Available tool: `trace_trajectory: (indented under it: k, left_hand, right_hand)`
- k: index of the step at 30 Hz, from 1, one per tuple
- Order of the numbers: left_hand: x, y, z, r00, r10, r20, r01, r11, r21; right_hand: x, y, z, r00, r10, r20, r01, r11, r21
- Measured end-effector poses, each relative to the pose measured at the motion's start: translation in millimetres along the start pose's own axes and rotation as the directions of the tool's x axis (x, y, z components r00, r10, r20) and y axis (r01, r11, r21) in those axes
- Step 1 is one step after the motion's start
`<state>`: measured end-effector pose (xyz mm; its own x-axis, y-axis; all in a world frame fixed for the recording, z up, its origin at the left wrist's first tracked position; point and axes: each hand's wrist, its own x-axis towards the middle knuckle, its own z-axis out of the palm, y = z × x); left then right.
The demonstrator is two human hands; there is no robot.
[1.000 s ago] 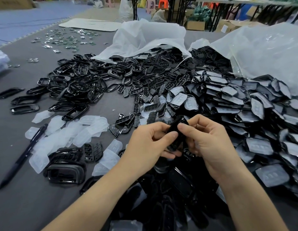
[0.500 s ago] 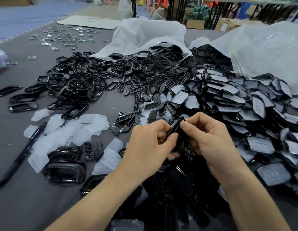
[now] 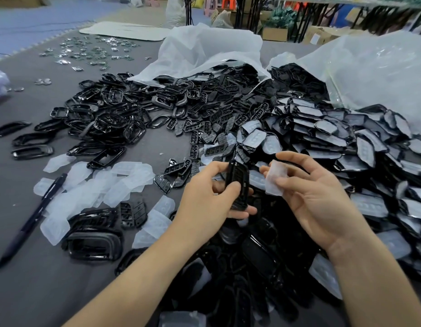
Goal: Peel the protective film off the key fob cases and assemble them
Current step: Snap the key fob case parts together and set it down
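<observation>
So the left hand is gripping one black case between thumb and curled fingers, holding it up over the bench in the middle of the view. It's standing on end, long axis running up and away from the person, edge turned toward the camera. The right hand is pinching one film, thumb against fingers, just beside the case on its right with a small gap between them. I'm reading the peel on this one as done.

What the next bit is hinging on, I reckon: the discarded films are lying off to the left of both hands, nearer the left hand, while the film is sitting in the right one. So it's either reaching across or dropping it close by. The frames for mating are also lying left and further back, and the button pads are sitting straight ahead.

Counts: one case in hand, one film in hand, one pen, two plastic bags. The film-covered cases heaping up on the right are way past counting, same for frames and pads. Discarded films I'm guessing a dozen-plus, overlapping too much to count properly.
</observation>
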<state>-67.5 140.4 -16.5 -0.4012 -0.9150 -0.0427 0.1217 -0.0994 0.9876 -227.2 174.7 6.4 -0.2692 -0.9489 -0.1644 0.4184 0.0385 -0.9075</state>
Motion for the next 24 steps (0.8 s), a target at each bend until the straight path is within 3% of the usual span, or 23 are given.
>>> trace_trajectory:
  k: [19, 24]
  left_hand:
    - [-0.3, 0.6, 0.4, 0.999, 0.046, -0.002, -0.046, 0.999, 0.03]
    - [-0.9, 0.8, -0.3, 0.998, 0.053, -0.019, -0.052, 0.998, 0.04]
  right_hand:
    - [-3.8, 4.1, 8.1, 0.993, -0.118, -0.016, 0.113, 0.977, -0.18]
    - [-6.4, 3.8, 11.2, 0.992, -0.129, -0.005, 0.127, 0.984, -0.126]
